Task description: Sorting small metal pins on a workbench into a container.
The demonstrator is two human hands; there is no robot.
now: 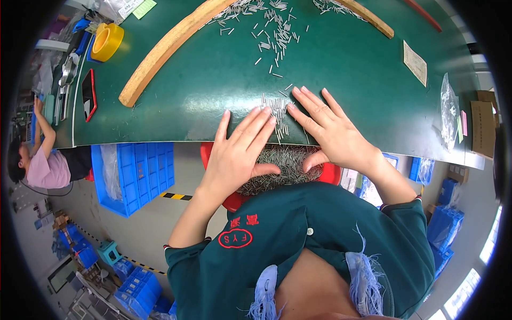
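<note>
My left hand (238,146) lies flat near the front edge of the green table (346,64), fingers spread and pointing away from me. Opposite it, my right hand (332,128) rests with its fingers spread too. Between my fingertips is a small heap of thin metal pins (278,109), some of them at the table's edge. Below that edge, under my hands, a red basin (332,173) is filled with many similar pins (288,165). Farther back on the table more loose pins (280,37) are scattered in a trail.
Two wooden strips (165,56) (370,18) flank the scattered pins. At left lie a red-edged phone (89,96) and yellow tape roll (108,42); at right, a paper card (415,63) and plastic bag (449,109). A blue crate (136,178) stands below; another person (48,162) sits far left.
</note>
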